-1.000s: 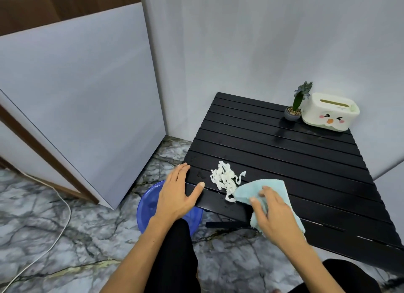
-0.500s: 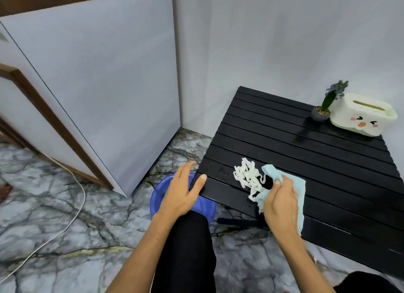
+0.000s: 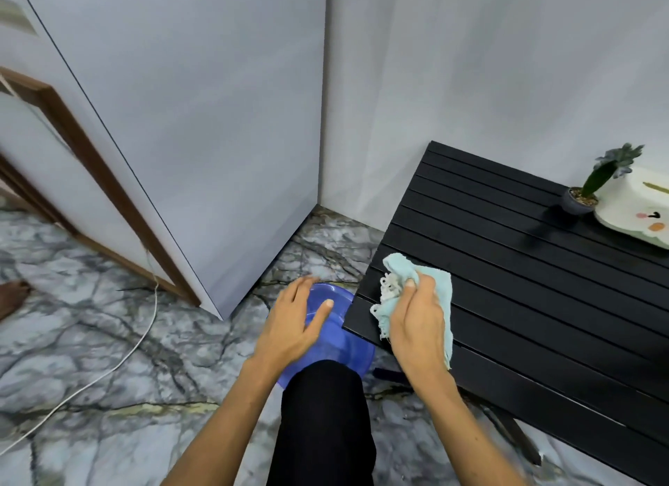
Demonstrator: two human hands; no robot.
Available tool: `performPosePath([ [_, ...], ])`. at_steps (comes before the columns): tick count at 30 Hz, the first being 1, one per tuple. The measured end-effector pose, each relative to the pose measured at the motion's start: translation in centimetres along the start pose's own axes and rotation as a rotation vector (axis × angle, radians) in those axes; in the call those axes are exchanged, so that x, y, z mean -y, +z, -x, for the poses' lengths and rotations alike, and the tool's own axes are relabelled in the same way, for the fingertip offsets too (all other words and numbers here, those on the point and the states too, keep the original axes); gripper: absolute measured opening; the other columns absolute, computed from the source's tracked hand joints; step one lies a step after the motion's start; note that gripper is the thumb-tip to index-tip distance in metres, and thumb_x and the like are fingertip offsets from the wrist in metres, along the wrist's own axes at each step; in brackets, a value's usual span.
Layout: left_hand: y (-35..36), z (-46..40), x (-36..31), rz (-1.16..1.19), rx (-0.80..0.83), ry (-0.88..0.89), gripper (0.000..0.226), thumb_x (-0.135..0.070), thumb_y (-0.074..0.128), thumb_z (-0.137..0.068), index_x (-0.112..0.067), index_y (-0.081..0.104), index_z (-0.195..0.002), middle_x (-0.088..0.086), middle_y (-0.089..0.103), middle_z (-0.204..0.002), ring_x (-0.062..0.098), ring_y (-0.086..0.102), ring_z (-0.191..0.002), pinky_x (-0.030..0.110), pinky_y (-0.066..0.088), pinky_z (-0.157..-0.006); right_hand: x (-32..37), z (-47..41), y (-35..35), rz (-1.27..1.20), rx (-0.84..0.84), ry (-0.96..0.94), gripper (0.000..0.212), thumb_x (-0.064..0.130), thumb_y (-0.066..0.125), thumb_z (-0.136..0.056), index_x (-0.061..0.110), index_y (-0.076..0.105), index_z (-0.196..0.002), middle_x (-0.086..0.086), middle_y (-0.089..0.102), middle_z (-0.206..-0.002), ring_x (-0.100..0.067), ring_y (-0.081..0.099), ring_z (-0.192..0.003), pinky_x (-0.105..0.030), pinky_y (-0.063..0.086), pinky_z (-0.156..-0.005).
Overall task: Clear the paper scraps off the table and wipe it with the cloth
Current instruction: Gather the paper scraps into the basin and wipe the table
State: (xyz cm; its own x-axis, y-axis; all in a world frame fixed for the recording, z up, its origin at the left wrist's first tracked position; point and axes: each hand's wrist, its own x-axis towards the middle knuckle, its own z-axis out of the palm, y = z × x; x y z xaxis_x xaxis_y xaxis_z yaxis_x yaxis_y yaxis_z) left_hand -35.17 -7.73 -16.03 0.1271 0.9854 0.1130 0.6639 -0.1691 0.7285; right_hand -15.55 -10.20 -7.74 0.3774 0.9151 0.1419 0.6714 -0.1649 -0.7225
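Observation:
My right hand grips a light blue cloth bunched over white paper scraps at the near left corner of the black slatted table. Most of the scraps are hidden under the cloth and my fingers. My left hand hovers open, fingers spread, just left of the table edge, over a blue plastic basin that stands on the floor below the corner.
A small potted plant and a white tissue box with a cartoon face stand at the table's far right. My black-clad knee is between my arms. A white cable trails over the marble floor on the left. White walls close in behind.
My right hand has swept the cloth and scraps left to the table's corner, covering most of the scraps. My left hand has come off the table edge and now hovers over the basin.

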Motion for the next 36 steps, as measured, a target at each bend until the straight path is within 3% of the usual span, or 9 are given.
performPosePath([
  [4,-0.9,-0.3,1.3,-0.068,0.009,-0.002,0.07,-0.061,0.041,-0.092,-0.015,0.041,-0.145,0.004,0.043,-0.149,0.02,0.037,-0.137,0.027,0.025,-0.111,1.8,-0.2,2.0,-0.017,0.053,-0.023,0.028,0.03,0.028,-0.105,0.014,0.048,-0.118,-0.009,0.063,-0.098,-0.033,0.056,-0.089,-0.033,0.034,-0.07],
  [8,-1.4,-0.5,2.3,-0.115,0.01,-0.018,0.065,-0.053,0.047,-0.095,-0.011,0.043,-0.145,0.007,0.043,-0.149,0.024,0.038,-0.137,0.03,0.026,-0.112,3.5,-0.6,3.8,-0.039,0.111,-0.059,0.028,0.032,0.027,-0.105,0.017,0.048,-0.115,-0.005,0.063,-0.095,-0.027,0.057,-0.084,-0.03,0.036,-0.066],
  [11,-1.7,-0.5,2.9,-0.131,0.016,-0.041,0.064,-0.051,0.049,-0.097,-0.011,0.041,-0.146,0.007,0.04,-0.152,0.024,0.035,-0.14,0.034,0.027,-0.115,4.2,-1.2,4.8,-0.015,0.096,-0.103,0.025,0.03,0.028,-0.106,0.014,0.048,-0.106,-0.004,0.058,-0.079,-0.017,0.052,-0.065,-0.018,0.026,-0.05],
  [15,-1.7,-0.4,3.0,-0.147,0.015,-0.067,0.067,-0.054,0.044,-0.097,-0.011,0.038,-0.148,0.006,0.039,-0.153,0.022,0.034,-0.14,0.034,0.027,-0.116,5.0,-1.5,5.4,-0.101,0.109,-0.178,0.025,0.031,0.03,-0.105,0.014,0.048,-0.104,-0.001,0.054,-0.066,-0.014,0.05,-0.052,-0.025,0.032,-0.042],
  [18,-1.7,-0.3,2.8,-0.163,0.016,-0.061,0.067,-0.054,0.042,-0.098,-0.011,0.036,-0.149,0.006,0.039,-0.153,0.021,0.034,-0.139,0.033,0.026,-0.115,5.5,-1.9,5.3,-0.246,0.133,-0.168,0.024,0.032,0.031,-0.105,0.017,0.05,-0.107,0.0,0.061,-0.072,-0.013,0.058,-0.059,-0.029,0.045,-0.05],
  [21,-1.8,-0.4,2.4,-0.148,0.016,-0.061,0.068,-0.055,0.041,-0.098,-0.011,0.035,-0.149,0.006,0.037,-0.154,0.02,0.032,-0.14,0.031,0.025,-0.115,5.3,-2.5,4.3,-0.416,0.12,-0.07,0.026,0.036,0.034,-0.106,0.02,0.055,-0.108,0.009,0.063,-0.08,0.002,0.06,-0.068,-0.013,0.043,-0.056],
  [25,-1.7,-0.8,1.2,-0.127,0.019,-0.035,0.073,-0.061,0.036,-0.095,-0.011,0.036,-0.149,0.006,0.037,-0.154,0.021,0.031,-0.14,0.035,0.027,-0.116,4.0,-3.3,1.3,-0.457,0.082,-0.005,0.03,0.043,0.034,-0.104,0.023,0.055,-0.096,0.011,0.061,-0.076,0.001,0.055,-0.064,-0.017,0.044,-0.056],
  [30,-0.6,-1.5,-1.4,-0.056,0.008,0.034,0.075,-0.065,0.032,-0.093,-0.012,0.04,-0.146,0.004,0.042,-0.149,0.019,0.034,-0.137,0.03,0.027,-0.113,1.5,-3.6,-5.4,-0.372,0.009,-0.098,0.027,0.042,0.034,-0.105,0.029,0.052,-0.09,0.022,0.06,-0.07,0.002,0.053,-0.059,-0.013,0.043,-0.051],
  [36,0.4,-2.2,-5.2,-0.013,0.046,0.117,0.071,-0.065,0.031,-0.095,-0.018,0.038,-0.147,-0.003,0.039,-0.151,0.013,0.03,-0.14,0.033,0.028,-0.116,-3.2,-2.7,-11.4,-0.095,-0.006,-0.191,0.012,0.042,0.034,-0.103,0.043,0.045,-0.099,0.002,0.063,-0.065,-0.008,0.063,-0.063,-0.022,0.046,-0.044],
])
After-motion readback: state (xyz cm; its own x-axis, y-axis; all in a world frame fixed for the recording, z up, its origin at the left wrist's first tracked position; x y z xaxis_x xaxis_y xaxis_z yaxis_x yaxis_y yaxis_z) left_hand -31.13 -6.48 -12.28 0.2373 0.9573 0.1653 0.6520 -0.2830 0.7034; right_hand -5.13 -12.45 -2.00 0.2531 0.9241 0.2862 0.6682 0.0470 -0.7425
